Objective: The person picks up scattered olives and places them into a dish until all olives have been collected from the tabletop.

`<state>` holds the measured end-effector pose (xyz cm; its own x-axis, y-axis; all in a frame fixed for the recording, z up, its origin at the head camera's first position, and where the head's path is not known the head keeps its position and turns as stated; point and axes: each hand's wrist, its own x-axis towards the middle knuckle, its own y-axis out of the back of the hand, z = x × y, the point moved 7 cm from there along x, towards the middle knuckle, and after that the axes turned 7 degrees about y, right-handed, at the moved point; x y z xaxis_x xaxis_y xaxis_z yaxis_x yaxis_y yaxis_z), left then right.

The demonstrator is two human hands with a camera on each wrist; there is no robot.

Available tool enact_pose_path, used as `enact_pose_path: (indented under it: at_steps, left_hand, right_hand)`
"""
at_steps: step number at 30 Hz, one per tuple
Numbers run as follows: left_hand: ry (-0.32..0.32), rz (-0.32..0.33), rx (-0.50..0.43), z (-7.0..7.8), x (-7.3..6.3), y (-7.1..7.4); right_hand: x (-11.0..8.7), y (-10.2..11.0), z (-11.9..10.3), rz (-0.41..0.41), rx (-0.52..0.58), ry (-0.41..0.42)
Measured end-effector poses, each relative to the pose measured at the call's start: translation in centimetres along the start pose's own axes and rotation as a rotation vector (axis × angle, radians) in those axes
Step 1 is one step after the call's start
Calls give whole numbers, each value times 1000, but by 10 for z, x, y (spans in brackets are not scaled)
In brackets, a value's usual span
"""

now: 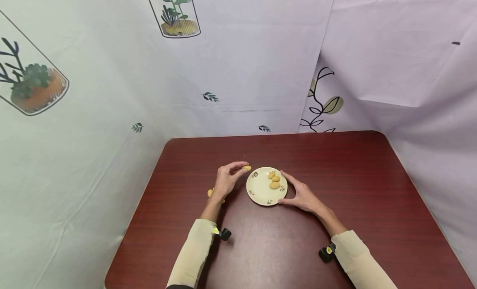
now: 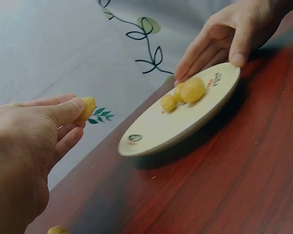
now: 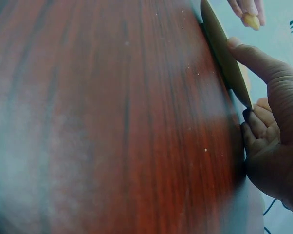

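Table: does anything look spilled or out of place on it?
Small pale specks, possibly crumbs, dot the table near the plate in the right wrist view, so the surface looks slightly messy; nothing else stands out.

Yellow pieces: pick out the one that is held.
The piece pinched by the left hand; the others lie on the plate or on the table.

You face pale, creased cloth around a reddish-brown table (its far corners are rounded). On the cloth you see two printed plant jars, small leaf sprigs and, further right, a looping vine.
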<state>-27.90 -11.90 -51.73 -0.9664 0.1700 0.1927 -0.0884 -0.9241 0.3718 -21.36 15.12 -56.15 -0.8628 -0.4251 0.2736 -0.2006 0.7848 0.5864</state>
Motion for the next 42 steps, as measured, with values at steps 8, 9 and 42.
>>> enact_pose_path:
  at_steps: [8, 9, 42]
  left_hand:
    - [-12, -29, -7, 4, -1, -22]
    - [-9, -32, -9, 4, -1, -24]
    - [8, -91, 194, 3, -13, -75]
  right_hand:
    - [1, 0, 1, -2, 1, 2]
    - [1, 0, 1, -4, 3, 1]
    - [0, 0, 2, -1, -6, 3]
